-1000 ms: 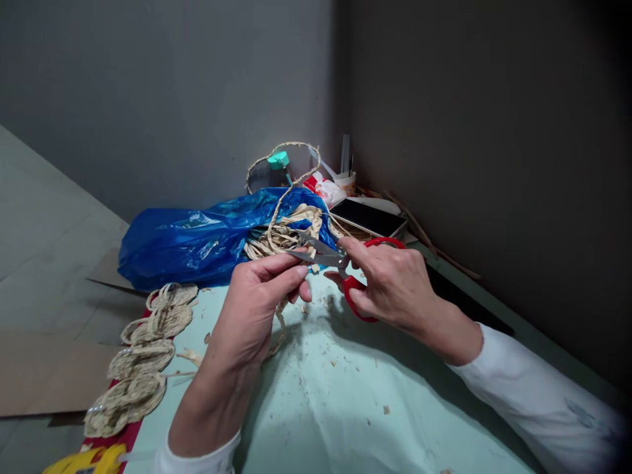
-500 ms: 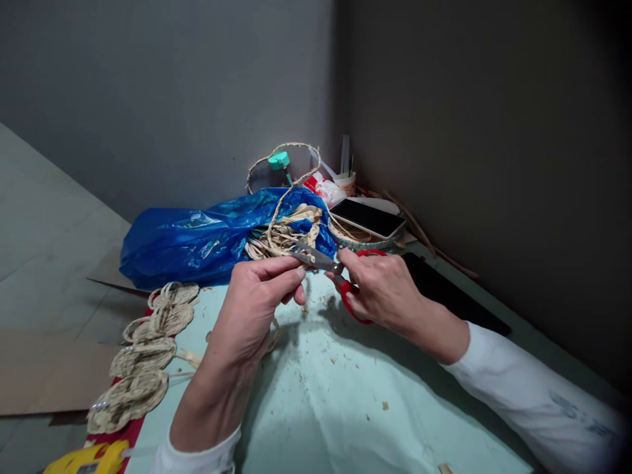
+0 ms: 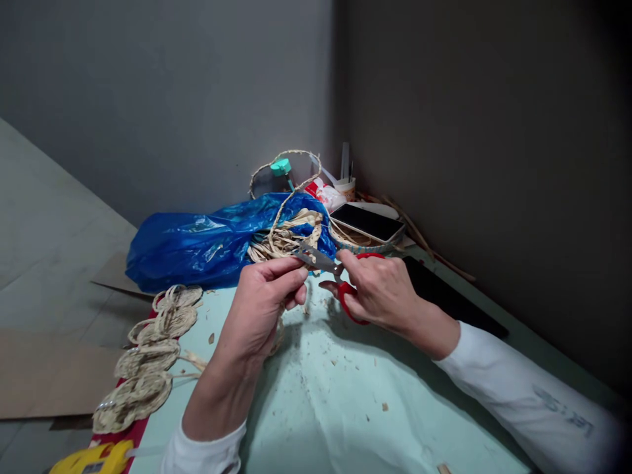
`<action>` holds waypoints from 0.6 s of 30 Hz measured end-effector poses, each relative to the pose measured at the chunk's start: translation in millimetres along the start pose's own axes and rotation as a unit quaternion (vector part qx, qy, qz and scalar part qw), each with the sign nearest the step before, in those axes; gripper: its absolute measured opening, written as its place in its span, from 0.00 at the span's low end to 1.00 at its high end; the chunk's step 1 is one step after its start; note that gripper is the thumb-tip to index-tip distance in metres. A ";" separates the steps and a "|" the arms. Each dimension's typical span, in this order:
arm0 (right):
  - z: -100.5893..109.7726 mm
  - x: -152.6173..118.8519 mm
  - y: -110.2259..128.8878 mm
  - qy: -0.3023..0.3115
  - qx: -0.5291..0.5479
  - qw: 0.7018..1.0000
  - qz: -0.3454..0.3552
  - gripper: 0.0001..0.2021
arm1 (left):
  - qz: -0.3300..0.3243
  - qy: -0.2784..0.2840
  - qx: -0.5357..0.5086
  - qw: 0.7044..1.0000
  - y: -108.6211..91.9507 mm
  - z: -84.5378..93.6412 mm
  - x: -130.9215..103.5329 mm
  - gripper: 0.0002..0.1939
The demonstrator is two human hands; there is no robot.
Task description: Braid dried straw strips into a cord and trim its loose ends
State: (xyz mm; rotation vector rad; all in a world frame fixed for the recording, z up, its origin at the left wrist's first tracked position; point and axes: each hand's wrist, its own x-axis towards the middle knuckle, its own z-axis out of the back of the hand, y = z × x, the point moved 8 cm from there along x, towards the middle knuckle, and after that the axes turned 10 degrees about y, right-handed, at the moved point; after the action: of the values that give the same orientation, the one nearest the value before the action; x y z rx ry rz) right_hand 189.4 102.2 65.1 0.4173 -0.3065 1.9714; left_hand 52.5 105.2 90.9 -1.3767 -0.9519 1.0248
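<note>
My left hand is closed in a pinch on a twisted natural-fibre cord. From those fingers the cord rises in a large loop behind. My right hand grips red-handled scissors, a finger and thumb in the handles. Their blades are apart and point left, right beside the left fingertips. Beyond the blades, pale dried fibre strips spill from a blue plastic bag. Part of the cord is hidden behind my left hand.
Several coiled woven fibre pieces line the left edge, above a yellow glue gun. A phone rests on a round basket near the wall corner. A black flat object lies right. Scraps dot the pale green table covering.
The view has shifted slightly, so the table things sit a little lower and to the right. Both hands keep nearly the same pose, and the scissor blades stay apart.
</note>
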 end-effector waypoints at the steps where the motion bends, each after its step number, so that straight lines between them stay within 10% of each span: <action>1: 1.7 -0.1 -0.2 -0.004 -0.003 1.000 -0.002 0.14 | 0.004 0.005 -0.003 1.000 1.3 -0.7 0.3 0.05; 18: 3.0 2.1 -8.4 -0.030 0.168 0.985 0.000 0.05 | 0.010 0.040 -0.058 0.997 5.6 -7.0 -0.2 0.12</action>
State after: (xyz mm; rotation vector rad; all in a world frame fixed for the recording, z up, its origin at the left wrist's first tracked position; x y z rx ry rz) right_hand 196.6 106.3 68.9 0.6940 -0.0093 2.0175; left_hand 59.0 102.6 85.4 -1.5148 -0.9515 0.9340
